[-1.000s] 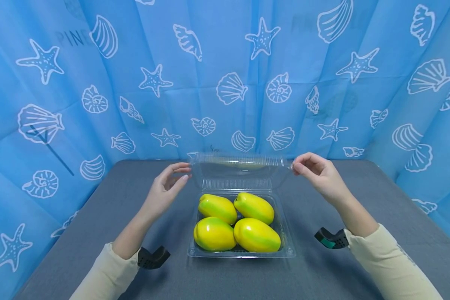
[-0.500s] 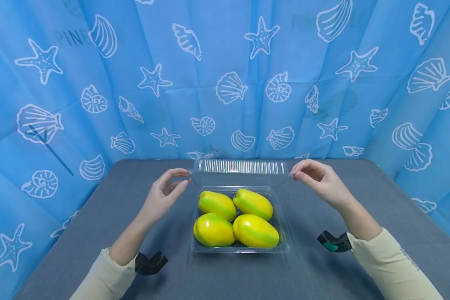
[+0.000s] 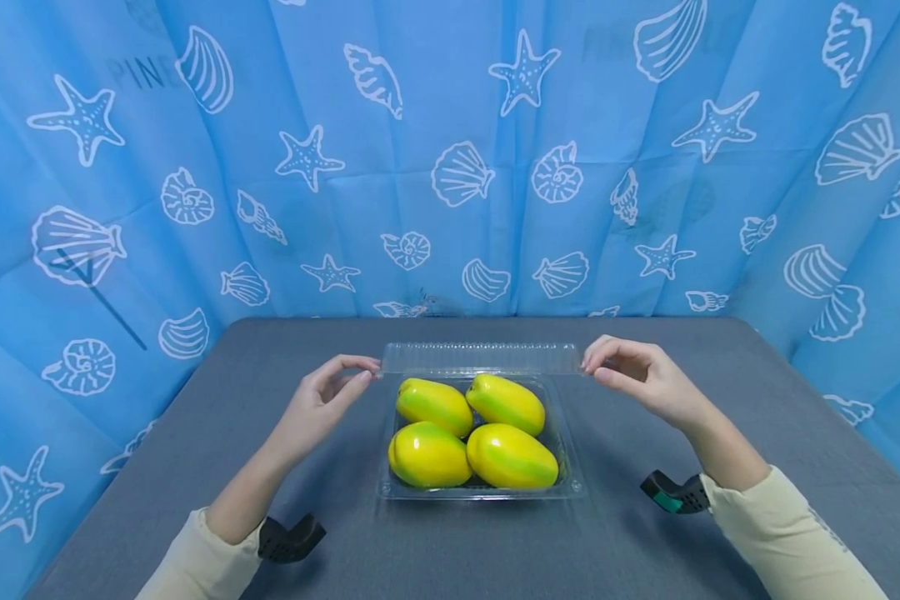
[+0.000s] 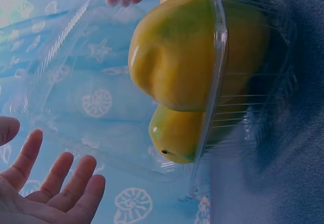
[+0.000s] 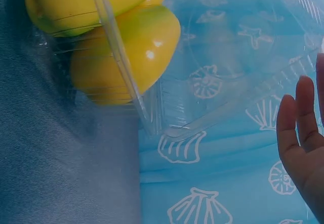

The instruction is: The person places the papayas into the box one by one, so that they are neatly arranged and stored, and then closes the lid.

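A clear plastic clamshell box (image 3: 483,493) sits on the table, its base filled with several yellow-green mangoes (image 3: 513,457). Its hinged lid (image 3: 480,358) is raised, tilted over the back of the base. My left hand (image 3: 318,404) pinches the lid's left front corner between thumb and fingertips. At the opposite corner, my right hand (image 3: 645,379) pinches the lid the same way. In the left wrist view, the other fingers (image 4: 76,183) spread away from the lid. The right wrist view shows the right fingers (image 5: 304,113) by the lid's edge, the thumb out of sight.
A grey cloth covers the table (image 3: 480,558), which ends at a blue curtain (image 3: 450,125) printed with shells and starfish. Black wrist-worn devices (image 3: 292,537) stick out from both sleeves, close to the tabletop.
Both hands have lowered and drawn the lid forward and down, so it stands less upright over the base. The mangoes stay in place within the box.
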A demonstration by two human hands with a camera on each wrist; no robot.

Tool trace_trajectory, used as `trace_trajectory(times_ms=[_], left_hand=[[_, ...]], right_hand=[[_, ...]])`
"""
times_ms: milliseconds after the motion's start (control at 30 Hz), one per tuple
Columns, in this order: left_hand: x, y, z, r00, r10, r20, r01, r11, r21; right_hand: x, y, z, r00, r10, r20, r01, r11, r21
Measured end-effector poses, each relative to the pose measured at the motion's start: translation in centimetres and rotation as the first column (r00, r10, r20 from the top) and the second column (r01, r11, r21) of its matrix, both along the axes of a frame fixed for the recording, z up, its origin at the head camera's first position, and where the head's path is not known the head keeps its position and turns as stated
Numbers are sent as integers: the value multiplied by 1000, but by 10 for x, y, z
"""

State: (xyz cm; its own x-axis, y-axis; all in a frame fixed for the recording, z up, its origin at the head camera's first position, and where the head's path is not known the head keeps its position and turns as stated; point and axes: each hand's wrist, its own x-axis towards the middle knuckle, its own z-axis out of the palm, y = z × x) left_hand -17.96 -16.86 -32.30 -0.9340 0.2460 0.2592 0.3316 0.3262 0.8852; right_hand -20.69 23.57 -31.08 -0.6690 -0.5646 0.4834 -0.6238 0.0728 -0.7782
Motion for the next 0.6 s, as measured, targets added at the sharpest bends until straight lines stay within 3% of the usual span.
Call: trace_trajectory(times_ms=[433, 600], left_hand=[[7, -5, -4, 994, -59, 86, 61, 998, -18], [11, -6, -6, 988, -52, 148, 57, 998, -31]], right_hand=[[2, 7, -10, 989, 144, 38, -146, 989, 36], [5, 7, -12, 988, 150, 41, -153, 984, 88]])
